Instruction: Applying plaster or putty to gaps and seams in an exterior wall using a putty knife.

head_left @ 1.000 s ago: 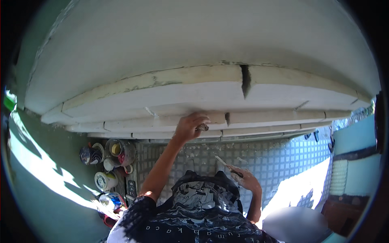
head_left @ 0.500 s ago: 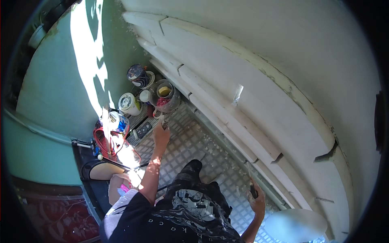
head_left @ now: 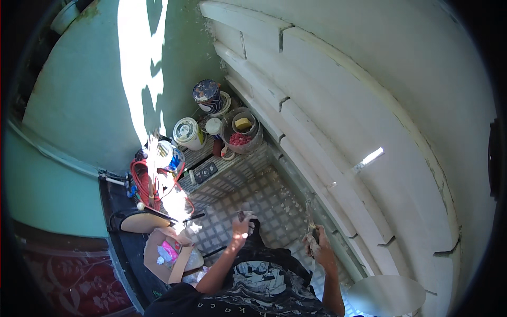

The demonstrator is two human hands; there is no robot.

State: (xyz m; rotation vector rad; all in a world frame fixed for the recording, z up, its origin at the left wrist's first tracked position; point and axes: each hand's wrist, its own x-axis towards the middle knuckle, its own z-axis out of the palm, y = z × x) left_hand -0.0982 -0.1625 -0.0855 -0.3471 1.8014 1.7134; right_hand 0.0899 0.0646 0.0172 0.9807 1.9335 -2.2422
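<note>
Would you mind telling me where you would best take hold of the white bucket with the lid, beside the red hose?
Probably by its rim, from above. The white bucket stands upright with its round lid facing up, and the red hose and other pots crowd its sides. No handle shows clearly. Both hands are busy: the right hand holds a tool, the left hand is closed.

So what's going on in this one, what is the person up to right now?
A person stands on a metal tread-plate platform beside a stepped white moulding. The right hand grips a narrow, plaster-caked tool close to the moulding's lower edge. The left hand is closed near the chest; whether it holds anything is unclear. Paint tins and buckets cluster at the platform's far end, with a red coiled cord and an open cardboard box to the left.
</note>
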